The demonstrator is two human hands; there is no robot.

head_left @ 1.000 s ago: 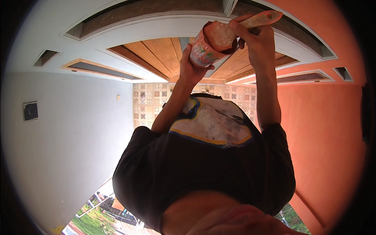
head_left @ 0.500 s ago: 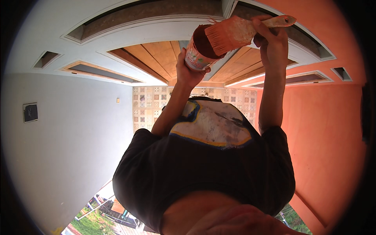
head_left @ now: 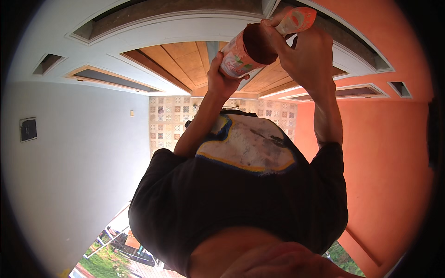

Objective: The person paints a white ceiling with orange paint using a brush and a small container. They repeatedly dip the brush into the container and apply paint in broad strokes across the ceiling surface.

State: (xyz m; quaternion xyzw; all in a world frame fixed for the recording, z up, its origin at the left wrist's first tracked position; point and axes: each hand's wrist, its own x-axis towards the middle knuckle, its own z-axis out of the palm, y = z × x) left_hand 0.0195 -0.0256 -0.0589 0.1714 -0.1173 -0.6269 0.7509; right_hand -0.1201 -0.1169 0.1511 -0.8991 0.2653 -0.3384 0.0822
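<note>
Up near the top centre, my left hand [head_left: 221, 82] grips a small paint pot [head_left: 238, 61] round its lower side. The pot is orange-smeared with a printed label, and its dark open mouth tilts to the right. My right hand [head_left: 307, 56] is closed round a paintbrush [head_left: 299, 20] right beside the rim. Only the brush's orange-stained handle end, with a hole in it, shows above the fingers. Its bristles are hidden by the hand and the pot, so I cannot tell whether they are inside it.
White frames with recessed openings [head_left: 171, 9] and wooden double doors [head_left: 171, 65] lie beyond my hands. A pale wall [head_left: 79, 153] with a dark switch plate [head_left: 28, 129] stands left, an orange wall [head_left: 380, 176] right. Patterned tiles [head_left: 167, 120] cover the floor.
The brush, held out over the pot with its bristles showing, has turned; its bristles are now out of sight. My right hand has rotated and come closer to the pot's mouth.
</note>
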